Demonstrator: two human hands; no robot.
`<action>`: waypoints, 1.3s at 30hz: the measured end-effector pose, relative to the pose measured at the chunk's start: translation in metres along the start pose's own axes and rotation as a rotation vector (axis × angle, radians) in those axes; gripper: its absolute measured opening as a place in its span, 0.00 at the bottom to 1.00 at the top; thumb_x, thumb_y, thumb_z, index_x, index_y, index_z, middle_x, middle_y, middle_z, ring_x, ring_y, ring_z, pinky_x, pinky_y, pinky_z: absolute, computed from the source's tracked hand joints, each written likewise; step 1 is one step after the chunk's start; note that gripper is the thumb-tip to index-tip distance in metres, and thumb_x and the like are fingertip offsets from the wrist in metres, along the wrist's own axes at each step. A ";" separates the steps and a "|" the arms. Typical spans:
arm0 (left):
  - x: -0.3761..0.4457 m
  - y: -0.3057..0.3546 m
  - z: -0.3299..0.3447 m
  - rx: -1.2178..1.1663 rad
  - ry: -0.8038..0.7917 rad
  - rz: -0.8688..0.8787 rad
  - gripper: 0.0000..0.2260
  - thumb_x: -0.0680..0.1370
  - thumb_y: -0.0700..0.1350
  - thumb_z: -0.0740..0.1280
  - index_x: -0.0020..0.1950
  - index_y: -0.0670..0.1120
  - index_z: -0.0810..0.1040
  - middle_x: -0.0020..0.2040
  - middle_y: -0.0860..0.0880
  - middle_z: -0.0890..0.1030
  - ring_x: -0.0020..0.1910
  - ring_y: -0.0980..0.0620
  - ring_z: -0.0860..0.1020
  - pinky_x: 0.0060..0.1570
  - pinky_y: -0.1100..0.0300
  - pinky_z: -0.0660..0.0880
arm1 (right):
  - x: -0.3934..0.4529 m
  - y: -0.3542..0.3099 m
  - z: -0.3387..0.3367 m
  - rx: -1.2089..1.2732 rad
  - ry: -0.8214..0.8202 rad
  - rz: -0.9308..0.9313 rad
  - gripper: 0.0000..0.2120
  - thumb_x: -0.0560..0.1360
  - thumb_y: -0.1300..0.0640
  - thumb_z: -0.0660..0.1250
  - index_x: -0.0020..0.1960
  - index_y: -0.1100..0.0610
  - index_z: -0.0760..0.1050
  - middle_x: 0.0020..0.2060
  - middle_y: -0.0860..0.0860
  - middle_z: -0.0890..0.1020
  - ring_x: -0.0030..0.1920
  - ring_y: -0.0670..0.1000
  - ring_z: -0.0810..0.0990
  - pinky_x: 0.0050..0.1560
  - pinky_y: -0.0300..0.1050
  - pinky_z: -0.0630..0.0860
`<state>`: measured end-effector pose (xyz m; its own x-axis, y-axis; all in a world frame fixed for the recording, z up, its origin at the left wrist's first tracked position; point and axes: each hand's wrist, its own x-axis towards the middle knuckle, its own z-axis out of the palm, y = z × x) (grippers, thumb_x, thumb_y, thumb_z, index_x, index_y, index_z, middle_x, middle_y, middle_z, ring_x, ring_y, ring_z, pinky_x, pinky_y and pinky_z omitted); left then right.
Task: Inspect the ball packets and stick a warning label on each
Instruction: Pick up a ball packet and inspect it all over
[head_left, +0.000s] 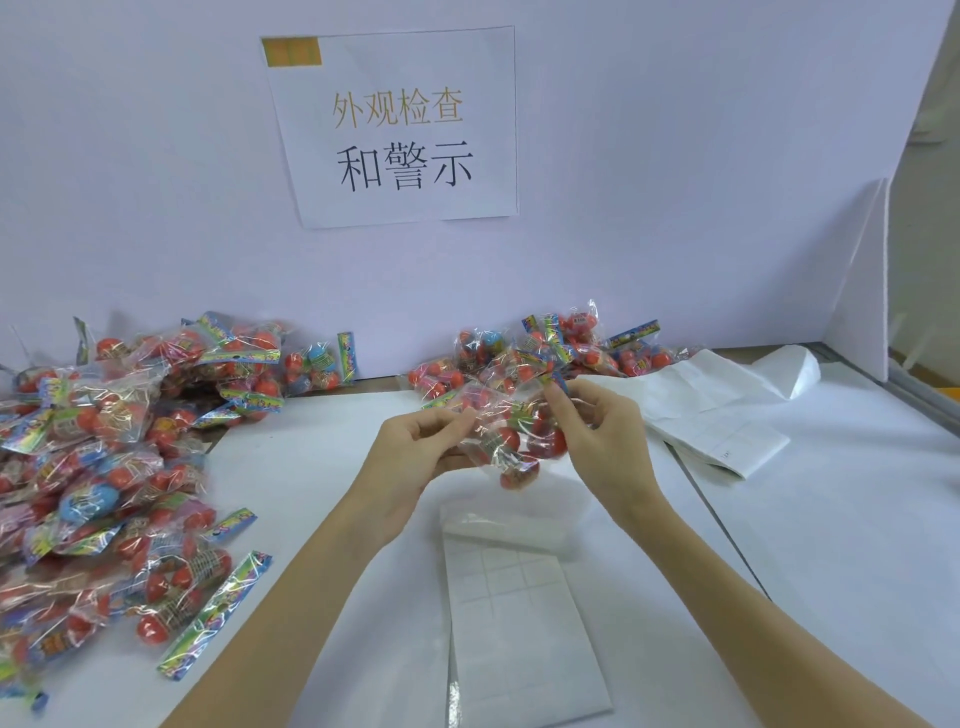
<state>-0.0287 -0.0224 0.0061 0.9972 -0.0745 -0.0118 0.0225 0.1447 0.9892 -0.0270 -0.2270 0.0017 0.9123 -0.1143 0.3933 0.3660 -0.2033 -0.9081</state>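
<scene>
A clear ball packet with red balls is held up over the middle of the white table. My left hand pinches its left edge with thumb and fingers. My right hand pinches its upper right side near the coloured header. Below my hands a white label sheet lies flat on the table, its top edge peeled back. A large pile of ball packets covers the left of the table. A smaller pile of ball packets lies against the back wall.
Used white backing sheets lie crumpled at the right. A paper sign with printed characters hangs on the back wall. A white side panel stands at the right, and a table seam runs diagonally there.
</scene>
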 end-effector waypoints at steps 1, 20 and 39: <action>0.001 -0.001 0.000 0.033 0.037 0.022 0.09 0.80 0.43 0.72 0.47 0.38 0.86 0.49 0.40 0.87 0.41 0.47 0.85 0.47 0.60 0.83 | 0.001 -0.001 0.000 0.064 -0.012 0.042 0.12 0.84 0.51 0.67 0.49 0.58 0.83 0.34 0.48 0.83 0.33 0.44 0.77 0.36 0.34 0.73; 0.002 -0.008 0.007 0.214 0.121 0.154 0.11 0.81 0.49 0.72 0.42 0.48 0.88 0.40 0.47 0.86 0.33 0.52 0.81 0.35 0.62 0.78 | 0.000 -0.002 0.003 0.252 -0.245 0.398 0.19 0.81 0.45 0.68 0.48 0.61 0.88 0.42 0.57 0.88 0.38 0.50 0.83 0.42 0.40 0.81; 0.000 -0.006 0.005 0.159 0.145 0.117 0.09 0.80 0.53 0.72 0.44 0.50 0.86 0.43 0.47 0.86 0.44 0.52 0.84 0.47 0.61 0.81 | -0.002 -0.006 -0.007 0.086 -0.486 0.270 0.14 0.81 0.44 0.69 0.57 0.53 0.84 0.49 0.61 0.84 0.43 0.48 0.80 0.48 0.43 0.79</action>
<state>-0.0291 -0.0281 0.0006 0.9925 0.0777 0.0944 -0.0936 -0.0142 0.9955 -0.0326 -0.2324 0.0076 0.9480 0.3139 0.0523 0.1029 -0.1470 -0.9838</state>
